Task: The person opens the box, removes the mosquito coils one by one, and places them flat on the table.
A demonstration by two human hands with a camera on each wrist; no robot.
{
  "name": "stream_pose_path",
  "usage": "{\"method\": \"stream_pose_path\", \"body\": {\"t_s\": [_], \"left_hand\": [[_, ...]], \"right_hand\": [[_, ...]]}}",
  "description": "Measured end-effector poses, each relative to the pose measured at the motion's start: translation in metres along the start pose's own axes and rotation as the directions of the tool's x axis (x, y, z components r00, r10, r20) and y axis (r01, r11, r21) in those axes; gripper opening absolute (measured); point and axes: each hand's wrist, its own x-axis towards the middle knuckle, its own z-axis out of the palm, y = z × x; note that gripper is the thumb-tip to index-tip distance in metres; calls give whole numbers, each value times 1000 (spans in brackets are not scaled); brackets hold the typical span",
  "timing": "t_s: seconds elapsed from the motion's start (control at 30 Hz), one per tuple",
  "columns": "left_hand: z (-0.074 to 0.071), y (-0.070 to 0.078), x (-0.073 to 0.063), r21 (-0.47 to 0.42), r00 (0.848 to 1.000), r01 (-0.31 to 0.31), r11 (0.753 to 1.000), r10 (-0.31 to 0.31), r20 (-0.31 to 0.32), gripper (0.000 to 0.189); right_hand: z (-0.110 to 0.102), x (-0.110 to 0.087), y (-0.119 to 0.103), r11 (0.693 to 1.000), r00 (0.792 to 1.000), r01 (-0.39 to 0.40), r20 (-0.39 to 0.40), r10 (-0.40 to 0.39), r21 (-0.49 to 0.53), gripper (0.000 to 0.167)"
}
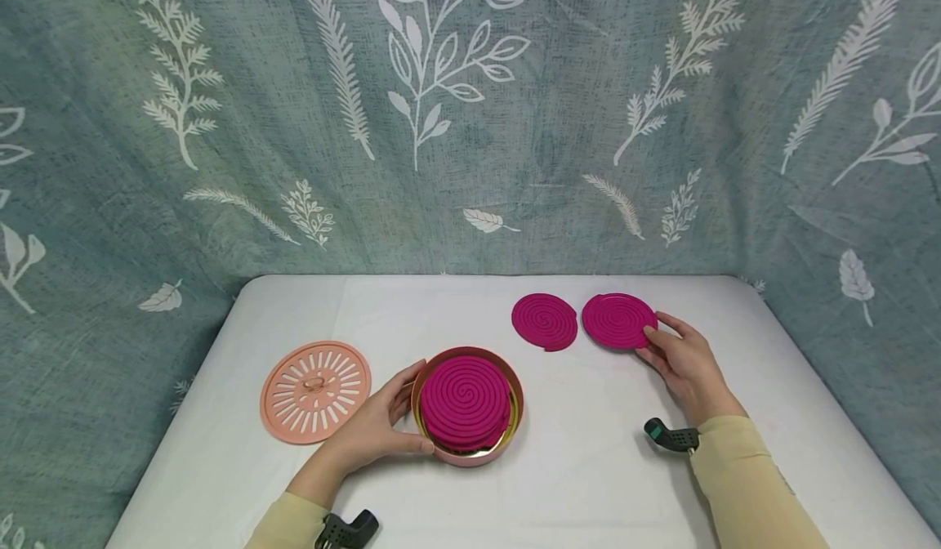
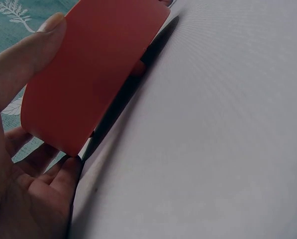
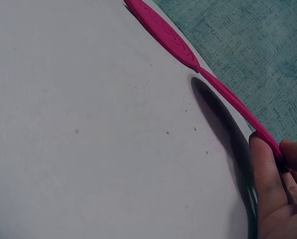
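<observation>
In the head view a round tin (image 1: 517, 430), pink outside and gold inside, stands on the table with a stack of magenta mosquito coils (image 1: 465, 398) in it. My left hand (image 1: 371, 430) holds the tin's left side, thumb in front and fingers behind. The left wrist view shows the tin's wall (image 2: 96, 64), red there, between that thumb and fingers. Towards the back right, my right hand (image 1: 689, 365) pinches the right edge of a mosquito coil (image 1: 619, 321). In the right wrist view this coil (image 3: 235, 102) appears edge-on, raised off the table.
A second loose mosquito coil (image 1: 544, 322) lies left of the pinched one. Left of the tin lies a slotted pink lid (image 1: 314, 384) with a small ring at its middle. The white table (image 1: 573, 467) ends at a green leaf-patterned curtain (image 1: 573, 124).
</observation>
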Motion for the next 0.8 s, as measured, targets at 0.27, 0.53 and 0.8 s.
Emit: {"method": "stream_pose_path", "body": {"t_s": [0.27,0.53,0.8], "left_hand": [[-1,-3,0,-1,1000,-23,1000,23,3,120],[-1,-5,1,-13,999,-44,999,45,12,120],[-1,-4,1,-10,999,-35,999,35,8,120]], "right_hand": [[-1,4,6,999,1000,24,-9,-24,-28,71],[-1,3,2,999,999,1,47,2,-51,75],[-11,2,-5,999,979,-48,199,44,18,76]]}}
